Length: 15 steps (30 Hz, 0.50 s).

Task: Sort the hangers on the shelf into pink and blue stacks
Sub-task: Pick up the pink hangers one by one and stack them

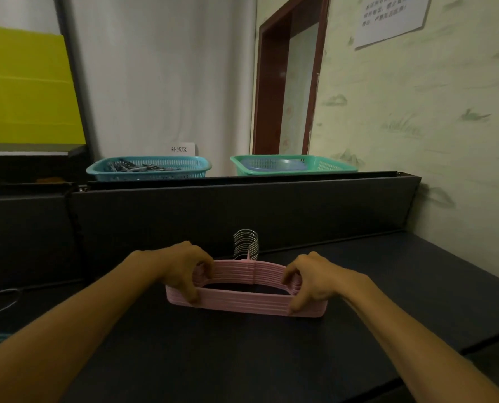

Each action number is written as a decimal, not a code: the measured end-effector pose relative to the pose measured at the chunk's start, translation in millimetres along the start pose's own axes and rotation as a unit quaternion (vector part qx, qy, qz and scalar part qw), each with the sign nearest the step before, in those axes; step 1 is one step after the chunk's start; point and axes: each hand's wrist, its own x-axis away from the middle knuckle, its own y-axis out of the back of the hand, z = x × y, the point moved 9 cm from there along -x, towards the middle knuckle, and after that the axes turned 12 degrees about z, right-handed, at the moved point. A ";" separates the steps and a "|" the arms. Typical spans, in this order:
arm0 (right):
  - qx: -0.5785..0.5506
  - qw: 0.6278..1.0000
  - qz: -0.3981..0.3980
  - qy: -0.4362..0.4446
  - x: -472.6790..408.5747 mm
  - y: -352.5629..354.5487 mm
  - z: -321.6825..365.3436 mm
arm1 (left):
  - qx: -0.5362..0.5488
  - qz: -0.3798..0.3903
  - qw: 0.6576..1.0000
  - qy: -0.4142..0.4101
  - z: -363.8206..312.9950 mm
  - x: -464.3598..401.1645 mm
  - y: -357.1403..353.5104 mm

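A: Both hands are on the pink hanger stack (244,289) right now, which lies flat on the dark shelf (242,359), near its back edge and about midway along it.

B: Long axis?

A: It runs left to right, parallel to that back edge. The metal hooks (247,244) stand bunched together at the far side, pointing up and away from the person, close to the black back panel (242,210).

B: And the grips?

A: The left hand (184,267) has its fingers curled over the stack's left end, thumb on the near bar, pinching it. The right hand (309,279) mirrors that at the right end, fingers bent round the bars, thumb down the near face.

B: Anything behind?

A: Up on the ledge, a blue basket (148,168) with dark clips on the left and a green basket (293,164) on the right, with a small white label (181,149) between them.
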 end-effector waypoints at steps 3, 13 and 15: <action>-0.016 1.000 -0.003 0.012 4.8 -5.3 1.5 | 0.033 -0.020 0.999 -0.018 1.4 4.9 -3.3; 0.071 0.984 -0.140 0.087 46.0 25.9 83.7 | 0.079 -0.269 0.959 -0.037 28.0 95.3 -1.4; 0.082 0.978 -0.160 0.103 42.9 28.1 117.2 | 0.054 -0.298 0.953 0.006 46.1 122.4 -16.5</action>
